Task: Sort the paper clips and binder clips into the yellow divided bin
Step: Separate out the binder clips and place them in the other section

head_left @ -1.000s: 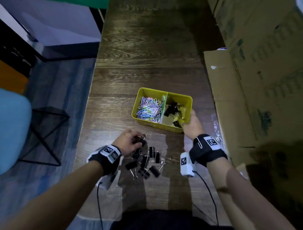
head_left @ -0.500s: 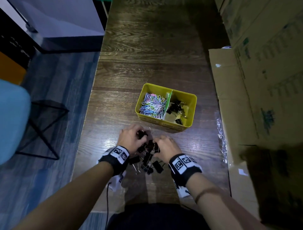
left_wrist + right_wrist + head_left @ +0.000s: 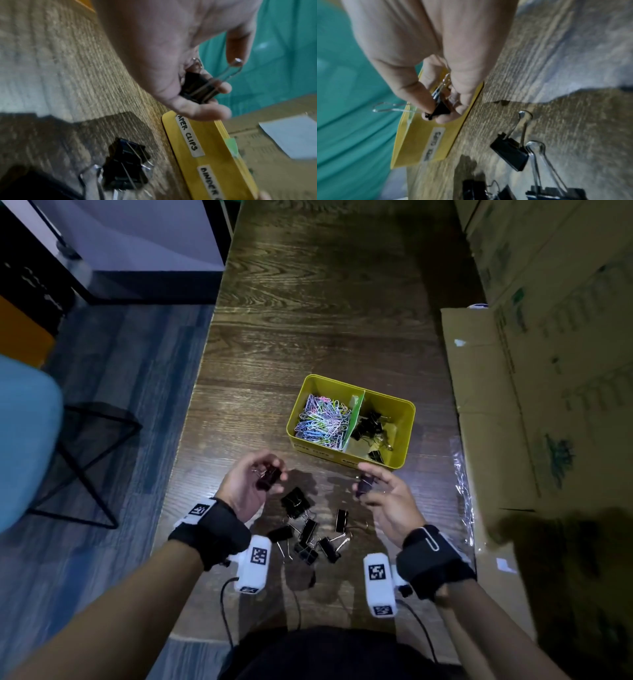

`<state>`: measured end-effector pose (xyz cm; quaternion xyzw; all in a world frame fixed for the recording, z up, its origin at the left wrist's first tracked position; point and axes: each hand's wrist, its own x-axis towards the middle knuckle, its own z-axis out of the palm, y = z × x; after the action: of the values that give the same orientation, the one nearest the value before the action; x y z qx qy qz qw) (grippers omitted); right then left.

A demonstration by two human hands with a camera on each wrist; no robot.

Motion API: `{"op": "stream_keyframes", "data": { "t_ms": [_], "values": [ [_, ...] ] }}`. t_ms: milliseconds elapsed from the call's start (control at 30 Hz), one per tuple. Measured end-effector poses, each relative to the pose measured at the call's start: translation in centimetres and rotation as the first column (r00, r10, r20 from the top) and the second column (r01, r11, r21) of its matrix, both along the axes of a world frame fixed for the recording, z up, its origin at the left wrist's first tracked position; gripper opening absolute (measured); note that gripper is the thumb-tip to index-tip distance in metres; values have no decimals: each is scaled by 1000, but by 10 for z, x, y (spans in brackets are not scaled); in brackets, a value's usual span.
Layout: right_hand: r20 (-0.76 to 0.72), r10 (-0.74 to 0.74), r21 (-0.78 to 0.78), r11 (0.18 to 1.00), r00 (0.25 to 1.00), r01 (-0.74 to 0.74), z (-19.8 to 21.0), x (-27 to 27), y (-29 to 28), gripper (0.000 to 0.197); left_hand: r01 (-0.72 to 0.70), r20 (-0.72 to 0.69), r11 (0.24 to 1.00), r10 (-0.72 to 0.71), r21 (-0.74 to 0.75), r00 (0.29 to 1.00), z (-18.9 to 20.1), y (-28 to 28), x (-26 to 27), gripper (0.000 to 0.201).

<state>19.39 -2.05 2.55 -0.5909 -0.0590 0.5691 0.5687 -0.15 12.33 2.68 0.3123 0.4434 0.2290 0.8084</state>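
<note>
The yellow divided bin [image 3: 407, 436] stands on the wooden table; coloured paper clips [image 3: 323, 422] fill its left half and black binder clips [image 3: 368, 424] lie in its right half. Its front wall [image 3: 202, 152] bears labels for paper clips and binder clips. My left hand [image 3: 253, 484] is raised just in front of the bin and holds black binder clips [image 3: 199, 89] in its curled fingers. My right hand [image 3: 380, 494] pinches one black binder clip [image 3: 441, 108] near the bin's front right corner. Several loose binder clips [image 3: 308, 529] lie on the table between my wrists.
Flattened cardboard [image 3: 507, 440] and stacked boxes line the table's right side, with a strip of clear plastic [image 3: 462, 491] at its edge. The table's left edge drops to a blue floor with a black wire stand [image 3: 89, 460] and a blue chair [image 3: 24, 440].
Both hands have lifted off the pile of binder clips and spread apart, each with clips in its fingers. A second ago the right hand was at the bin's right end.
</note>
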Motion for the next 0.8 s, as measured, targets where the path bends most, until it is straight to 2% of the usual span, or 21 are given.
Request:
{"op": "stream_keyframes", "data": {
  "t_ms": [33,67,100,133,167,200,233,267,300,333,400,433,467,500,533,600,667,733,767,800],
  "values": [
    [-26,-7,-4,1000,1000,7,-1,4,-2,53,83,-140,989,-66,121,988,-4,3,2,13],
    [-7,21,-10,1000,1000,-21,1,8,-4,49,230,-289,937,-151,262,946,-10,7,2,15],
    [40,77,-22,997,996,-76,3,10,-6,42,439,-452,815,-251,378,856,-15,11,1,14],
    [110,153,-40,988,982,-149,5,10,-6,31,669,-618,605,-342,431,708,-19,16,-1,17],
    [213,254,-80,967,943,-243,8,10,-6,21,855,-771,334,-383,397,508,-21,19,-2,30],
    [338,383,-155,924,860,-350,11,7,-4,20,952,-879,95,-366,292,307,-20,21,-2,44],
    [452,523,-266,852,723,-451,10,4,-3,30,984,-936,-60,-322,170,143,-18,20,0,56],
    [520,645,-383,762,559,-522,10,-1,0,43,985,-958,-146,-283,88,44,-14,18,3,62],
    [547,741,-498,661,388,-561,8,-7,4,54,980,-967,-195,-254,48,-4,-14,16,8,65],
    [546,806,-593,564,228,-574,5,-13,6,62,973,-972,-228,-233,37,-18,-13,14,11,65],
    [525,850,-716,420,-34,-557,-3,-24,7,69,964,-979,-264,-205,33,-22,-20,12,14,58],
    [520,846,-745,384,-116,-545,-7,-28,6,67,965,-979,-261,-201,32,-22,-24,13,13,55],
    [531,832,-752,376,-160,-541,-9,-30,6,62,966,-980,-254,-199,39,-12,-28,13,12,53],
    [539,824,-751,378,-173,-541,-11,-30,5,57,971,-981,-236,-193,46,0,-31,14,9,52],
    [558,815,-735,397,-158,-549,-14,-30,4,52,976,-981,-206,-192,69,29,-34,15,6,52],
    [578,815,-692,458,-48,-559,-17,-26,0,44,984,-971,-105,-210,141,117,-39,17,-1,51],
    [575,814,-654,516,80,-553,-17,-18,-5,38,972,-948,69,-219,223,233,-42,21,-10,52],
    [566,784,-599,604,256,-525,-18,-9,-11,25,919,-912,267,-211,291,350,-43,26,-21,51],
    [567,758,-579,645,323,-499,-19,-4,-14,16,896,-899,317,-208,311,386,-44,28,-26,50],
    [578,733,-563,677,359,-474,-21,0,-17,9,890,-890,315,-211,329,404,-42,29,-29,49]
  ]
}}
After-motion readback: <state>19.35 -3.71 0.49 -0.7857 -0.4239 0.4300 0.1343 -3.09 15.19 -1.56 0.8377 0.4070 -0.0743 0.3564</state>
